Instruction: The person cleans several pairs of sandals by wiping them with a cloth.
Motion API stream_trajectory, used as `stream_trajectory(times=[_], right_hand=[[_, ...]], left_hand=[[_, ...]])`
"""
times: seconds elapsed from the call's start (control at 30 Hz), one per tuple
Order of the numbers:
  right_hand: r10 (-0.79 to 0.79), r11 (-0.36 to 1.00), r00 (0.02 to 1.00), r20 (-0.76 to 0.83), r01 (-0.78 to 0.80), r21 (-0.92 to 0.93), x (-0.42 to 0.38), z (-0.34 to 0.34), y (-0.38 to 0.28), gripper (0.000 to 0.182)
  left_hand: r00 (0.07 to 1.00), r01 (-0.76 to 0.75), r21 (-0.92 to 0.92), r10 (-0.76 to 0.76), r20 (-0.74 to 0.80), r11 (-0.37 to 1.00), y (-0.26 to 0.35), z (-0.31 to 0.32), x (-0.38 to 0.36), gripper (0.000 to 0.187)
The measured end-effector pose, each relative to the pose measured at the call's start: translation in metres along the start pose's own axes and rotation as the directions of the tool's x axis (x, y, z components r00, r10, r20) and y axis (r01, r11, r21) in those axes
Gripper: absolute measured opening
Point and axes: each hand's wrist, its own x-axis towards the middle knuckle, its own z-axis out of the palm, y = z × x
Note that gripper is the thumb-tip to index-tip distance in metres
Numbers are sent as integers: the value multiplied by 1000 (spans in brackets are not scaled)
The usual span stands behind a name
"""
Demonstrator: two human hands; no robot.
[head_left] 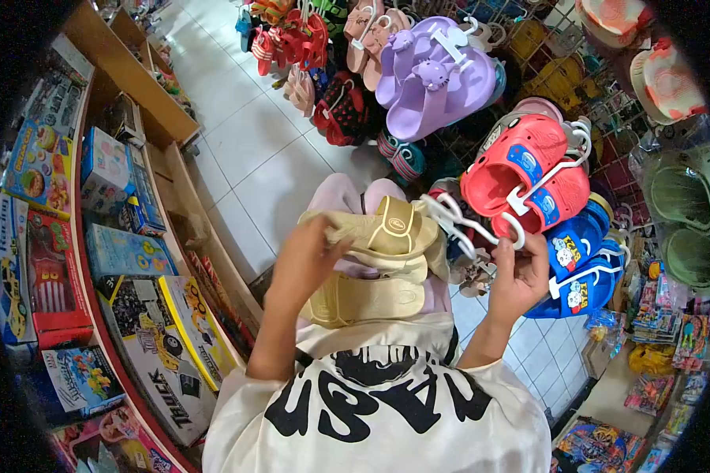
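Two hands up: left hand (304, 264) fingers wrap the beige sandals (379, 260), right hand (521, 276) fingers pinch the white hanger (469, 225), crowded by the shoe rack (528, 169); tiled floor (252, 158) aisle lies open beyond.

Bright, even indoor light fills the shop, and the white floor tiles (252, 150) throw back a soft sheen without hard glare. Shadows are faint. The fisheye lens bends the shelves (134, 87) into curves, and a black vignette swallows every corner. The middle is sharp; the edges smear slightly.
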Motion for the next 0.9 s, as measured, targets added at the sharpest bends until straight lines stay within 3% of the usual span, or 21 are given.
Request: stream_trajectory(times=[0.07, 0.13, 0.2, 0.27, 0.33, 0.47, 0.7, 0.8, 0.9], right_hand=[[67, 995, 996, 54, -71, 68, -1, 5, 4, 14], [126, 980, 986, 113, -141, 137, 1, 17, 8, 14], [275, 940, 944, 182, -304, 155, 5, 29, 10, 14], [321, 868, 891, 321, -412, 276, 11, 44, 17, 14], [356, 825, 814, 459, -504, 255, 17, 55, 18, 15], [305, 796, 705, 640, -557, 235, 31, 75, 21, 16], [135, 821, 627, 768, -504, 268, 33, 137, 2, 14], [106, 838, 625, 773, -475, 268, 37, 159, 3, 12], [120, 840, 644, 756, -472, 269, 42, 174, 15, 12]], left_hand=[[994, -13, 359, 52, -101, 933, -20, 4, -40, 61], [988, 105, 529, -149, 40, 842, -21, 18, -73, 86], [979, 145, 368, -188, 84, 919, -16, 23, -80, 88], [989, 116, 145, -128, 77, 983, -34, 29, -80, 86], [993, 116, 78, -117, 11, 990, -17, 0, -79, 82], [971, -56, 8, 56, -233, 998, -11, -61, -67, 88], [986, -61, -85, 47, -157, 995, 26, -129, -21, 107], [978, -158, -2, 156, -141, 987, 39, -128, -8, 108], [978, -206, -108, 200, -61, 973, 33, -122, 2, 109]])
